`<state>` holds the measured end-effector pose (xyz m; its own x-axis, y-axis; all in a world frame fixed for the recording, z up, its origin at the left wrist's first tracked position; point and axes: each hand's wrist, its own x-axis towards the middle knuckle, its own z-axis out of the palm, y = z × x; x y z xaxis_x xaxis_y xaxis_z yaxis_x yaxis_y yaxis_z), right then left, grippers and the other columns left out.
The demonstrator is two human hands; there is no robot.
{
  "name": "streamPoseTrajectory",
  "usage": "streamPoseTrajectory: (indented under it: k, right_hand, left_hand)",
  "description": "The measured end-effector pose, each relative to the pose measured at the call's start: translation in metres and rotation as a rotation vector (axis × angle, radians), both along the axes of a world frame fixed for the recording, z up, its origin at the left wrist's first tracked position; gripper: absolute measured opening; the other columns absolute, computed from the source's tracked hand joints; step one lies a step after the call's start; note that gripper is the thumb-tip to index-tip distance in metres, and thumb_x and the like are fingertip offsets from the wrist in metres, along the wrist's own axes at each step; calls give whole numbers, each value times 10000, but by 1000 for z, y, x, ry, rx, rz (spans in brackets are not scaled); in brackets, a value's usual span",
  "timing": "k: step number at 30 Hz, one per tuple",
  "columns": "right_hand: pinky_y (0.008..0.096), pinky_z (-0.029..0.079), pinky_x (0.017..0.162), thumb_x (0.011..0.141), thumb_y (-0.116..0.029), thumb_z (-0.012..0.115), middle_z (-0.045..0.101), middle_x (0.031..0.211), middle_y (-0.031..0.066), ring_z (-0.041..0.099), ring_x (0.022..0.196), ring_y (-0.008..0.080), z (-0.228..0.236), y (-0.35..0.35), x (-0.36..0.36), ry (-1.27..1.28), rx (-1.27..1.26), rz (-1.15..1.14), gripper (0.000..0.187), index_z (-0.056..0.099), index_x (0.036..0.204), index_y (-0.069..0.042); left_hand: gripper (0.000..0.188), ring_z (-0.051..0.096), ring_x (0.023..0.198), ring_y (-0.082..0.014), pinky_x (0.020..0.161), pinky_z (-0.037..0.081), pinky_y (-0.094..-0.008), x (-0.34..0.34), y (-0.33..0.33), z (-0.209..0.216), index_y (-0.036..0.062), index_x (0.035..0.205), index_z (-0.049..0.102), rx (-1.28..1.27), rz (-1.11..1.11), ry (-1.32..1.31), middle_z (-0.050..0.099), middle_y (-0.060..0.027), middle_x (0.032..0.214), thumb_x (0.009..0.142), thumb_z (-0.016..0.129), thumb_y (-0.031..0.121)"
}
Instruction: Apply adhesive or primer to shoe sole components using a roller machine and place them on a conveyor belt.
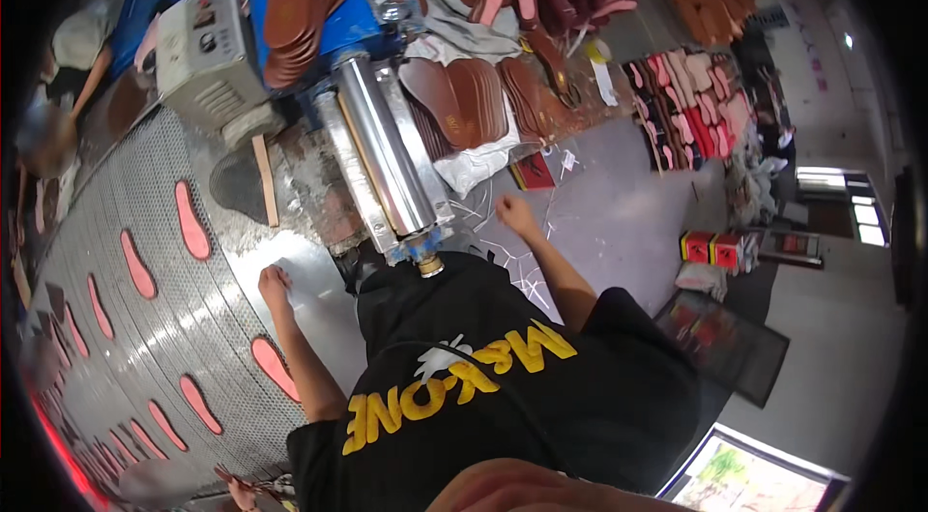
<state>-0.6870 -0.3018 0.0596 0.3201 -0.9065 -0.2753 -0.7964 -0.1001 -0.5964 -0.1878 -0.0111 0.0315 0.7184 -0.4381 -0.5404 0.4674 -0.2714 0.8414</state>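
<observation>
My left hand (275, 282) hovers by the bright metal plate (307, 270) beside the mesh conveyor belt (242, 299). Its fingers are curled in, with no object showing in them. On the other side of the roller machine (387, 145), my right hand (515, 214) is held in a loose fist over the grey floor, also with nothing visible in it. The machine's shiny steel roller points toward my body. Pink insoles (192, 222) lie spaced in rows on the belt. Beyond my right hand, a fanned stack of brown insoles (454, 101) rests on the bench.
Another brown insole stack (304, 0) sits on the machine's blue top, near a grey control box (211, 48). A dark sole-shaped piece (240, 185) lies beside the belt. Insole bundles (686, 106) fill the right background. White strings (522, 270) trail beneath my right arm. Other people work at far left.
</observation>
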Motion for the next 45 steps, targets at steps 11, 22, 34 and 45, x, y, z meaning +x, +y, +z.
streamPoseTrajectory:
  k: [11, 22, 34, 45]
  right_hand:
    - [417, 476, 773, 671, -347, 734, 532, 1048, 222, 556, 957, 355, 85, -94, 169, 115, -406, -47, 728, 403, 1182, 52]
    - [442, 434, 852, 663, -243, 743, 523, 1067, 264, 518, 998, 418, 76, -107, 173, -36, -249, -153, 577, 451, 1063, 52]
    - [358, 434, 839, 654, -237, 778, 570, 1032, 174, 555, 965, 284, 67, -104, 149, -531, -395, -274, 579, 507, 1097, 18]
    - [328, 421, 842, 604, -21, 614, 532, 984, 148, 529, 926, 292, 214, -76, 118, -358, -311, 318, 558, 515, 1152, -42]
  left_hand:
    - [197, 368, 393, -77, 361, 305, -235, -37, -9, -17, 68, 737, 519, 188, -311, 66, 409, 30, 521, 896, 457, 165]
    - [143, 396, 393, -105, 354, 316, -255, -21, -17, -27, 86, 698, 479, 199, -563, 53, 431, 1, 527, 839, 503, 94]
    - [93, 429, 435, -97, 400, 351, -249, -23, -9, -32, 48, 715, 509, 181, -613, 6, 469, 1, 540, 770, 583, 60]
    - [553, 524, 1084, -237, 919, 398, -321, -23, -144, 193, 15, 1195, 504, -79, -833, -457, 550, -126, 1175, 695, 706, 138]
